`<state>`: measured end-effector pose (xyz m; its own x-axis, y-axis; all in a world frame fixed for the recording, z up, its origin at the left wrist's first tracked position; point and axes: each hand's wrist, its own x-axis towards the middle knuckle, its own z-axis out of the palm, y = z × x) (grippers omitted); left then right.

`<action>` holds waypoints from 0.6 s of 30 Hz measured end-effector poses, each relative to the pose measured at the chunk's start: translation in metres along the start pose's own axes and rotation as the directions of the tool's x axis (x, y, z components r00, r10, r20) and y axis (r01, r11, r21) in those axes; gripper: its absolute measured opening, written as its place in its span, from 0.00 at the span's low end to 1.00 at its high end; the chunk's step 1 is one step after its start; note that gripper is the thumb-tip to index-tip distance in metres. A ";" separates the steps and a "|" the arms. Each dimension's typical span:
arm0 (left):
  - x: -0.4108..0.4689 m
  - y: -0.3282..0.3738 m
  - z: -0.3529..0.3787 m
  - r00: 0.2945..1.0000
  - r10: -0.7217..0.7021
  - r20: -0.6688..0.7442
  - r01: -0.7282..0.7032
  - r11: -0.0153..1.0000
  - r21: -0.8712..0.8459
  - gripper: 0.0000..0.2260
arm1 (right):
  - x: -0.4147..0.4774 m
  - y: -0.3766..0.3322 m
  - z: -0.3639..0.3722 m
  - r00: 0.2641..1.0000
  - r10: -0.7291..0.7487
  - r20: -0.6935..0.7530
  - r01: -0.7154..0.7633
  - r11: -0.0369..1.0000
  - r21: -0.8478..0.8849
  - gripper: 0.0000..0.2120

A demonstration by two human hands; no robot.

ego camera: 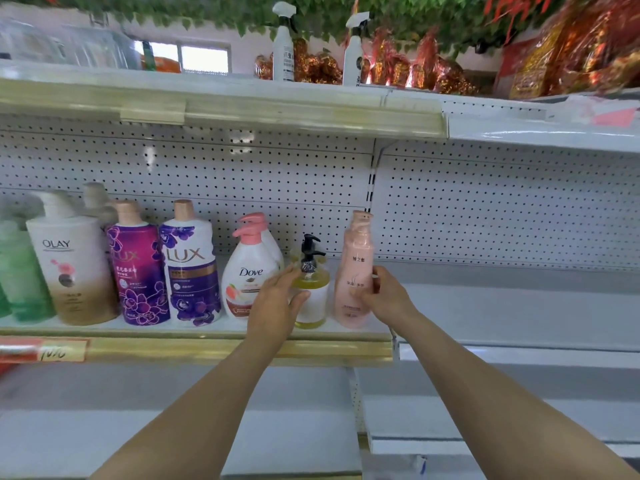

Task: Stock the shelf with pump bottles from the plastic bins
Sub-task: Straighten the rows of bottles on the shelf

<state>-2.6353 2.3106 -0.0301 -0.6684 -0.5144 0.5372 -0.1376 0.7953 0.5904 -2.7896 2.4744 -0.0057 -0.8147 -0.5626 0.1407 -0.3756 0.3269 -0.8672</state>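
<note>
We are standing in a shop: branded wash bottles (pixel 190 265) are lining a pegboard-backed shelf (pixel 227 326), and a price tag (pixel 45 349) is sitting on its rail (pixel 242 351)

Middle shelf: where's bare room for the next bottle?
Free: shelf board right of the pink bottle, past the upright. Crowded: Olay bottle through pink bottle stand close; left hand at the amber pump bottle, right hand grips the pink one.

On the shelf (pixel 207 348), the pump bottle (pixel 311 296) has the Dove bottle (pixel 242 282) just beside at 9 o'clock, Lux bottles (pixel 190 268) and Olay bottle (pixel 72 268) farther that way, the tall bottle (pixel 355 268) at 3 o'clock. Sprayers (pixel 283 46) stand on the top shelf (pixel 242 109) at 12 o'clock.
</note>
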 end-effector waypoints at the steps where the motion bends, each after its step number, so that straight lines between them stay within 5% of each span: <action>1: 0.000 0.000 0.000 1.000 0.001 0.002 -0.001 1.000 0.001 0.23 | 0.000 0.000 0.000 1.000 -0.003 0.007 0.003 1.000 -0.005 0.25; 13: -0.005 -0.004 -0.001 0.998 0.004 0.056 -0.004 1.000 -0.008 0.24 | 0.003 0.005 0.000 1.000 -0.010 0.010 0.009 1.000 0.025 0.31; 18: -0.004 -0.007 -0.001 0.998 0.014 0.061 -0.013 1.000 -0.007 0.24 | 0.007 0.007 -0.013 0.989 -0.002 0.146 0.001 1.000 0.010 0.34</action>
<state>-2.6309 2.3065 -0.0360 -0.7136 -0.4829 0.5075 -0.1236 0.7999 0.5873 -2.8033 2.4828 -0.0045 -0.7404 -0.6683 0.0713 -0.3717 0.3189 -0.8719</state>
